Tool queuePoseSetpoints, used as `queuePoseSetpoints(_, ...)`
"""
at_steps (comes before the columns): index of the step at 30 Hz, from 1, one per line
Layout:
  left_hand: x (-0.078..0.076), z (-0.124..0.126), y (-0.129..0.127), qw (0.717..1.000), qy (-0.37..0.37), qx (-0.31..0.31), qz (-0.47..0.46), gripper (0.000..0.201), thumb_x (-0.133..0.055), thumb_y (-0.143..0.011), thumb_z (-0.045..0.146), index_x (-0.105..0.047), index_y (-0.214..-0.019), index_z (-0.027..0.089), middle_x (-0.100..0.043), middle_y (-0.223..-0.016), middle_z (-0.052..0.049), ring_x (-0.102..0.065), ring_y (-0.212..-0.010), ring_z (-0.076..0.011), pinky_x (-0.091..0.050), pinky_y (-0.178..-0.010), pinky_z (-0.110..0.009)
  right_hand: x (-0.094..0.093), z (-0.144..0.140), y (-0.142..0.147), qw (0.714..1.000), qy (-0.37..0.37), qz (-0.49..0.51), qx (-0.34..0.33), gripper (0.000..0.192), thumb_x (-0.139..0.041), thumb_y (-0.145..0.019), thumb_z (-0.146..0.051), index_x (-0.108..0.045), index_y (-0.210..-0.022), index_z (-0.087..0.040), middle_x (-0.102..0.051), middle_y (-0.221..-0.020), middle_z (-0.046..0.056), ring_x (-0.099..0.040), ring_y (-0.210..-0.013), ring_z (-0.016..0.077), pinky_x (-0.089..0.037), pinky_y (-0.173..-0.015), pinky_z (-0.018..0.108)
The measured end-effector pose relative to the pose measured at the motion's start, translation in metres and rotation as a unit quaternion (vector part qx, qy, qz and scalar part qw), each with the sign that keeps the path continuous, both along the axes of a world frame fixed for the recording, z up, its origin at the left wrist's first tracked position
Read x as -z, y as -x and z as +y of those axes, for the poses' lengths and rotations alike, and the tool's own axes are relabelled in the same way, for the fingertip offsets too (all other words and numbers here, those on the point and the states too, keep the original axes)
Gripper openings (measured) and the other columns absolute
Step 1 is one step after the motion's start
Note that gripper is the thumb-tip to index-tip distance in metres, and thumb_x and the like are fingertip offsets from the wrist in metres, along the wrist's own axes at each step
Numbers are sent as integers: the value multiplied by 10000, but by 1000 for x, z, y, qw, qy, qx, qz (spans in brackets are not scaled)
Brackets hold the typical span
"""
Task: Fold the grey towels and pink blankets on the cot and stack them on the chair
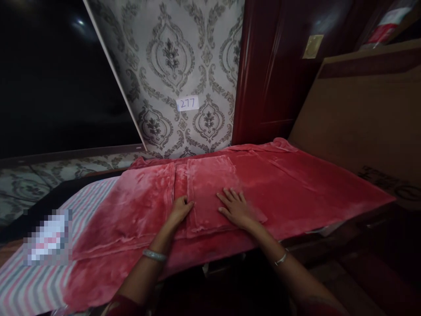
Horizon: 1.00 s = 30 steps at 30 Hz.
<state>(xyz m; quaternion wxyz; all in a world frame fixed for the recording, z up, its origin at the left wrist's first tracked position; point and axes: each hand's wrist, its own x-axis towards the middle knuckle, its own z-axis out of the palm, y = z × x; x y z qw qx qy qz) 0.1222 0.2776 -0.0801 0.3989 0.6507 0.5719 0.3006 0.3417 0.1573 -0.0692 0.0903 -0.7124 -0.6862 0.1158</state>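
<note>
A large pinkish-red plush blanket (315, 188) covers most of the surface before me. Near its middle lies a folded rectangular section of plush fabric (210, 175), with a narrow gap between it and another flat-folded section (144, 188) to the left. My left hand (180, 210) is closed at the left edge of the middle section, thumb and forefinger pinching its border. Flat on top of that same section rests my right hand (237, 208), palm down with fingers spread.
A striped cloth (88, 197) shows at the left, with a blurred patch (49, 239) over it. Behind stand a dark screen (59, 79), a patterned wall (171, 52) carrying a paper marked 277 (187, 103), and a dark red door (269, 70). A cardboard box (368, 114) bounds the right.
</note>
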Motion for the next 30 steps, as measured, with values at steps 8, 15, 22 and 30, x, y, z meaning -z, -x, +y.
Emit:
queuePoseSetpoints(8, -16, 24, -6, 1000, -12, 10, -25, 368, -742, -724, 269, -626, -1064, 190, -583, -674, 49, -594, -645, -145, -468, -589, -232, -14, 39, -43, 998, -59, 13, 36, 593, -442, -1013, -383, -408, -1569, -179, -392, -1605, 115, -308, -1502, 271, -246, -1225, 420)
queuePoseSetpoints(15, -47, 90, -49, 997, 4, -47, -58, 592, -713, -786, 182, -503, -1338, 146, -628, -795, 13, -608, -643, -126, -484, -593, -217, -29, 96, -55, 996, -11, -12, 89, 594, -452, -1015, -413, -378, -1578, -238, -269, -1664, 110, -202, -1540, 300, -277, -1192, 518)
queuePoseSetpoints(22, -51, 147, -82, 998, -18, -64, -18, 600, -653, -772, 112, -541, -1360, 152, -718, -869, -40, -666, -685, -160, -514, -643, -244, -44, 141, -51, 993, 15, 1, 120, 600, -409, -1028, -456, -331, -1597, -283, -213, -1685, 94, -131, -1557, 301, -209, -1207, 544)
queuePoseSetpoints(30, -32, 161, -76, 990, -79, -95, 67, 479, -587, -748, 13, -673, -1196, 162, -684, -1271, -142, -663, -1129, -228, -499, -944, -284, -57, 201, -59, 991, 4, 13, 130, 596, -353, -1034, -475, -342, -1593, -266, -245, -1675, 97, -177, -1547, 281, -214, -1212, 521)
